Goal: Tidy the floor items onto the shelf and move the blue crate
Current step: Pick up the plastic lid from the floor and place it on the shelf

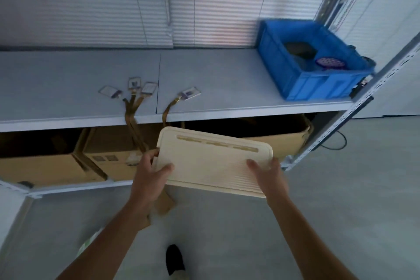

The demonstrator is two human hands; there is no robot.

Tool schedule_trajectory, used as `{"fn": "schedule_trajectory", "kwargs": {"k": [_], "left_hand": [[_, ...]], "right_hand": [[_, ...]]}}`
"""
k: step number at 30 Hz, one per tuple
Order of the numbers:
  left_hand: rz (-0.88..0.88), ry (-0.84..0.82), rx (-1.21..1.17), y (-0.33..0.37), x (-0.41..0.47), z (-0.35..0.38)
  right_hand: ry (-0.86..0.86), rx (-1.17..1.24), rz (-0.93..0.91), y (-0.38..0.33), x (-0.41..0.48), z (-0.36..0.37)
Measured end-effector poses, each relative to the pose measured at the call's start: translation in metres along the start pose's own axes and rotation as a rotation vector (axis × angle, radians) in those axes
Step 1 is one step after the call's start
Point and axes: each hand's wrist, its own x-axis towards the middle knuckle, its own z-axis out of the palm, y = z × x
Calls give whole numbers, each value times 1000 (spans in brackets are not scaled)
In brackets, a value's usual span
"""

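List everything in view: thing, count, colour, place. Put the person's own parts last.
Board: one, cream, flat, held in both hands before the shelf.
Blue crate: one, right end of the shelf top, dark items inside.
Badges: four, clear with tan lanyards, mid shelf, straps hanging over its edge.
Cardboard boxes: at least two, brown, lower level.
Blinds: grey-white, behind the shelf.
Cable: one, black, floor at right.
Left hand: grips the board's left edge.
Right hand: grips its right edge.
Shoe: black, on the floor.

Both hands grip a cream tray [211,163], left hand [151,175] and right hand [269,175] at its sides, thumbs on top. Beyond the fingers [152,154] lies the shelf [204,75], blue crate [313,61] far right.
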Motion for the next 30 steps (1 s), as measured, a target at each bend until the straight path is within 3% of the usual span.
{"fn": "schedule_trajectory", "kwargs": {"k": [13, 23, 30], "left_hand": [[79, -30, 17, 127, 153, 94], [-47, 14, -4, 162, 254, 190], [-90, 55, -140, 170, 297, 225]], "right_hand": [[139, 25, -41, -110, 160, -40], [7, -104, -3, -157, 325, -43], [-63, -144, -97, -182, 398, -34]]}}
